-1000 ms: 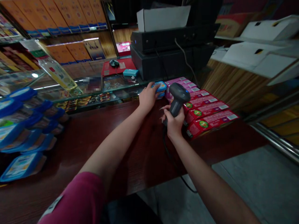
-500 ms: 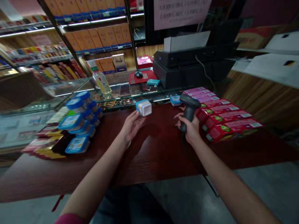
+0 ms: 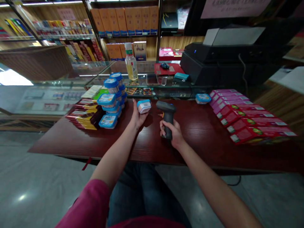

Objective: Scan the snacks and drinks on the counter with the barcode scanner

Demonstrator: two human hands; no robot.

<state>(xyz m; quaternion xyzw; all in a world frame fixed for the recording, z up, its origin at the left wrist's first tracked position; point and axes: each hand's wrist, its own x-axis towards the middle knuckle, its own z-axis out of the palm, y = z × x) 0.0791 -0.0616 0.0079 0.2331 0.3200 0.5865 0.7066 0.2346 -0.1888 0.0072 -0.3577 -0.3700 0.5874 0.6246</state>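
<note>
My left hand (image 3: 139, 119) is closed around a small plastic tub (image 3: 144, 107) with a blue lid, tilted so that a barcode on its white side shows. Just to the right, my right hand (image 3: 173, 130) grips the handle of a dark grey barcode scanner (image 3: 168, 115). The scanner's head points left toward the tub, with a small gap between them. Left of my left hand stand stacked blue-lidded tubs (image 3: 108, 100). Another blue-lidded tub (image 3: 203, 98) sits alone beyond the scanner, at the counter's back right.
Red boxes (image 3: 256, 122) and pink boxes (image 3: 228, 96) line the right of the brown counter (image 3: 147, 145). Yellow-and-maroon packets (image 3: 86, 115) lie at the left. Behind are a glass display case (image 3: 171, 91), a bottle (image 3: 131, 66) and a black register (image 3: 213, 69).
The view has swung to the right and down. The scanner and the tub have come closer together, and the tub has turned so its barcode shows. Both hands keep their hold.
</note>
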